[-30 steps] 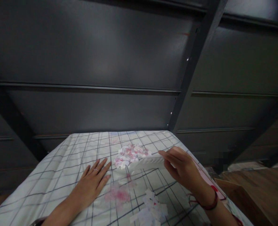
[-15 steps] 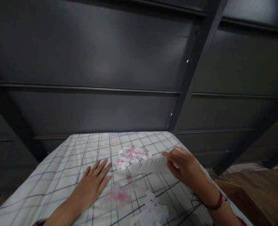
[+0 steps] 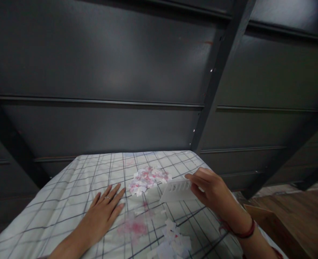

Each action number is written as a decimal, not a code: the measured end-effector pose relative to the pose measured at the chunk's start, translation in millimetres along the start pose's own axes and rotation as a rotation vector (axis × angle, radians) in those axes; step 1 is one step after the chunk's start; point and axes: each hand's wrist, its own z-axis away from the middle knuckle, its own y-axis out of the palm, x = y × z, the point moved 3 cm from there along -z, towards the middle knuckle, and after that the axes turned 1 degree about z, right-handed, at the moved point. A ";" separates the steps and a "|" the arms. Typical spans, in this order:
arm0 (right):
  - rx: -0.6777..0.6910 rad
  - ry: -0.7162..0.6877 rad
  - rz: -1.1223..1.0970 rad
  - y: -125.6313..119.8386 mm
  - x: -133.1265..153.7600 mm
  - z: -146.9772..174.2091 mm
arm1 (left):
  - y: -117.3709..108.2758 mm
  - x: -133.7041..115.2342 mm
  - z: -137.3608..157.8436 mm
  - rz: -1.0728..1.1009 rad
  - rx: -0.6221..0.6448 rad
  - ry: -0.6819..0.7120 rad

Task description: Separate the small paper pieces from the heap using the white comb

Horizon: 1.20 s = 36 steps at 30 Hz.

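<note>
My right hand (image 3: pixel 208 187) pinches the upper right corner of a white slotted plastic piece (image 3: pixel 176 192), thin and flat, with a row of slanted openings along its top. Its lower edge is at the checked cloth. Just beyond it lies a pile of white paper scraps (image 3: pixel 149 178) with pink-red stains. My left hand (image 3: pixel 105 207) rests flat on the cloth to the left of that pile, fingers spread, a ring on one finger. Nearer to me is a second heap of white scraps (image 3: pixel 172 242), partly cut off by the lower edge of the view.
A white cloth with dark checks (image 3: pixel 64 187) covers the table. Pink-red smears (image 3: pixel 134 227) mark it between the two heaps. A dark metal panel wall (image 3: pixel 115 126) stands behind the table. On the wooden floor at right is an open brown box (image 3: pixel 272 226).
The plastic piece looks sharper and more upright, its lower left corner a little lower. My left hand stays flat. The whole view has shifted slightly, moving everything a bit left.
</note>
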 end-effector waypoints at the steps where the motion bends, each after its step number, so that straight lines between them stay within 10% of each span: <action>1: -0.004 -0.009 0.002 2.6 3.6 -1.1 | -0.1 -0.2 -0.1 0.003 0.003 0.002; 36: -0.048 -0.162 -0.057 -3.7 39.7 -9.5 | -4.6 -3.1 0.7 0.013 0.021 0.006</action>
